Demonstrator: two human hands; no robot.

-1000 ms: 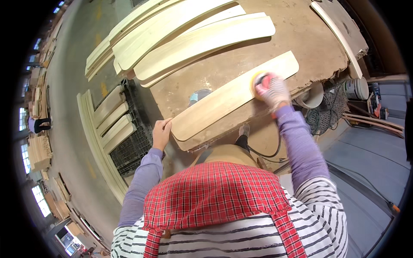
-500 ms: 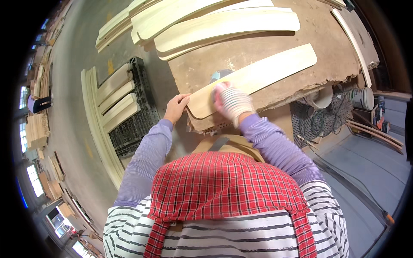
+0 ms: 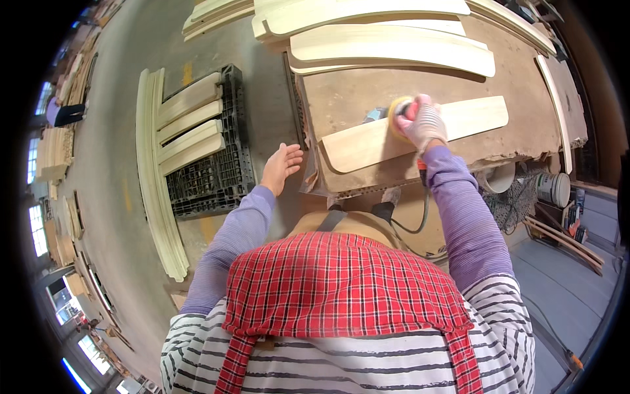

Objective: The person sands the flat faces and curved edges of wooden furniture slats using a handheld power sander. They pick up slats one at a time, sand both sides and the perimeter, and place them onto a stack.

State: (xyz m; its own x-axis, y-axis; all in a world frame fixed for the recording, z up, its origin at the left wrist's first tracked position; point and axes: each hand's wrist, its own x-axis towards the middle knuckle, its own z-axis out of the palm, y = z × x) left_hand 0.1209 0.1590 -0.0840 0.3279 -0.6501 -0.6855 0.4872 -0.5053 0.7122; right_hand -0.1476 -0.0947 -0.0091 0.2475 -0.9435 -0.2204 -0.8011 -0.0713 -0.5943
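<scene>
A long pale wooden board (image 3: 361,146) with rounded corners lies near the front edge of the work table (image 3: 341,88). My right hand (image 3: 426,125), in a striped pale glove, is closed around a small hand sander (image 3: 398,118) with a yellow round pad. The sander is at the board's far edge, near its middle; whether its pad touches the wood I cannot tell. My bare left hand (image 3: 283,168) is open, fingers stretched, in the air off the board's left end. Next to the sander lies a small blue and grey piece (image 3: 375,115), partly hidden.
More curved boards (image 3: 394,49) lie stacked at the table's back. To the left, a black pallet (image 3: 236,131) carries wooden pieces. A dark hose (image 3: 423,217) hangs below my right wrist. A white bucket (image 3: 553,190) and netting (image 3: 518,200) are at the right; a person (image 3: 65,113) is far left.
My right hand has moved right along the board, and the sander's yellow pad now shows. My left hand has let go of the board's left end and opened. The view has shifted.
</scene>
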